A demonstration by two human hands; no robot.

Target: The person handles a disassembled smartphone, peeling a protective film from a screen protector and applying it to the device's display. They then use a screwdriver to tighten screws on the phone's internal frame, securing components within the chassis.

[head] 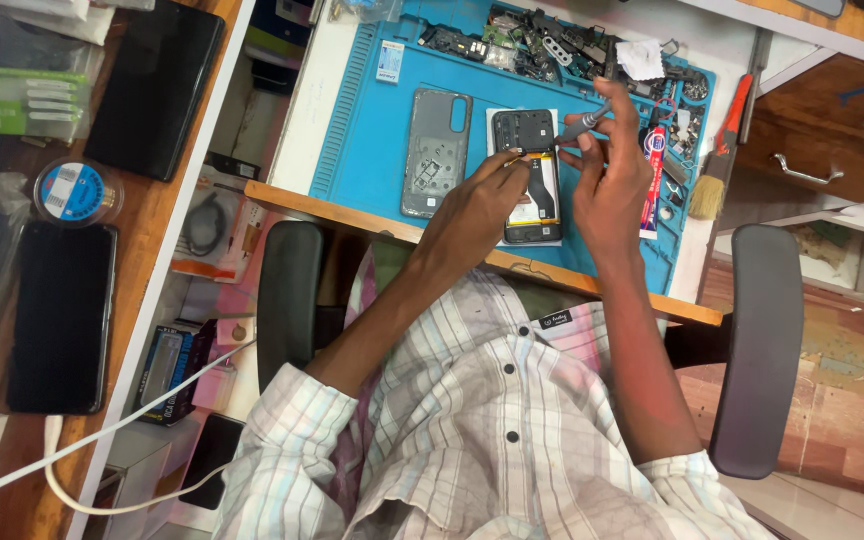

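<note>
I see my left hand (477, 205) curled, fingertips pressing on the opened phone (529, 175), a dark slab with bare circuitry and a black battery, lying flat on the blue ribbed rubber mat (372, 110) atop the worktop (297, 120). My right hand (607, 170) pinches a slim grey metal screwdriver (584, 124), tip angled toward the phone's upper end. Just beside the phone lies its grey plastic back cover (435, 152). A wooden-handled brush (720, 160) rests well apart, right.

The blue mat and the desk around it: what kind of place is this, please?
Probably a phone repair bench. An opened phone lies on the blue mat beside its removed back cover, loose parts sit above, and the right hand holds a small tool.
</note>
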